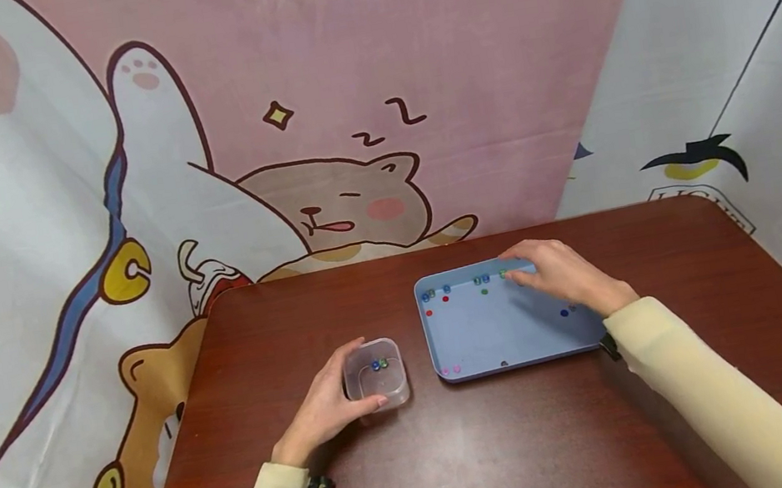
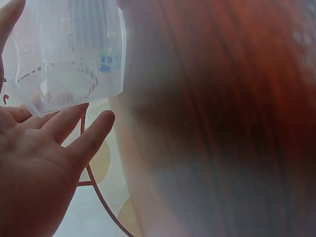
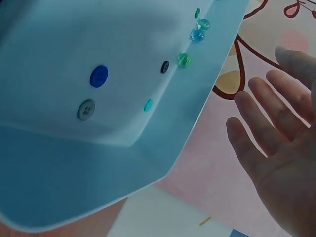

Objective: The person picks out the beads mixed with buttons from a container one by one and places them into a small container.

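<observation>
My left hand (image 1: 326, 405) grips a small clear plastic box (image 1: 384, 381) on the table, thumb on the near side and fingers on the far side. Two marbles (image 1: 379, 364), one blue and one greenish, lie in the box. To its right is a light blue tray (image 1: 506, 332) holding several marbles and buttons. Over the tray's far right part hovers my right hand (image 1: 558, 274), its fingers loose and apart with nothing visible between them. Near its fingertips a green marble (image 3: 184, 60) rests along the tray's far wall. A blue button (image 3: 98, 76) and a grey button (image 3: 86, 109) lie on the tray floor.
Box and tray stand apart on a dark reddish-brown wooden table (image 1: 482, 449). Behind the table's far edge hangs a pink and white cloth (image 1: 454, 57) with cartoon animals. Pink buttons (image 1: 451, 370) sit in the tray's near left corner.
</observation>
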Demonstrator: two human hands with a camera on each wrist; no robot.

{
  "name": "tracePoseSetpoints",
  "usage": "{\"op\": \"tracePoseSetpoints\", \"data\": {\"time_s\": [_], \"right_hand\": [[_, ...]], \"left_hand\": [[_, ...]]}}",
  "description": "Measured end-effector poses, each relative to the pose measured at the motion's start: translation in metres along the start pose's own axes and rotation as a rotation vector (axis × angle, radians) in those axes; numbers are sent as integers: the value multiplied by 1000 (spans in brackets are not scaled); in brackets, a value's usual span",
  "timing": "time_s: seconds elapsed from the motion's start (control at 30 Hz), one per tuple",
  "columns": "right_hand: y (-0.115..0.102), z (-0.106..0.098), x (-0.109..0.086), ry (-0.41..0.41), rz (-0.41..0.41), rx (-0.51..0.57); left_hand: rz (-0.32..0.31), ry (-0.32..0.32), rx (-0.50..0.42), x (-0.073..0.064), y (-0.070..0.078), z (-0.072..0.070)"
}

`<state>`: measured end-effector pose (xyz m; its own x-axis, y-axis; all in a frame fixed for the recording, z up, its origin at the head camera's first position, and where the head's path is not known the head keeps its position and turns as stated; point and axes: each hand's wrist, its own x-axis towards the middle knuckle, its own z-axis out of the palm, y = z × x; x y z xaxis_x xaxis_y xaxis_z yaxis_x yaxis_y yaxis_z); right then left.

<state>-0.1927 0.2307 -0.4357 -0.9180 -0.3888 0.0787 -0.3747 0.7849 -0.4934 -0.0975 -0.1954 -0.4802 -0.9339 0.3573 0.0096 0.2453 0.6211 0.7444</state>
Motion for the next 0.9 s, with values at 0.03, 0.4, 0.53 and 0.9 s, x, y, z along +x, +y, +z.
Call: {"op": "tracePoseSetpoints", "data": {"time_s": [0.03, 0.4, 0.53, 0.9], "right_hand": [[1, 0, 2, -9, 6, 0], [11, 6, 16, -153, 50, -20], [11, 7, 20, -183, 41, -32], [20, 17, 25, -217, 76, -11]], "left_hand": [[-3, -1, 1, 0, 0, 0], [-19, -12, -16, 0, 0, 0], [8, -5, -13, 0, 0, 0], [4, -15, -5, -1, -1, 0]]}}
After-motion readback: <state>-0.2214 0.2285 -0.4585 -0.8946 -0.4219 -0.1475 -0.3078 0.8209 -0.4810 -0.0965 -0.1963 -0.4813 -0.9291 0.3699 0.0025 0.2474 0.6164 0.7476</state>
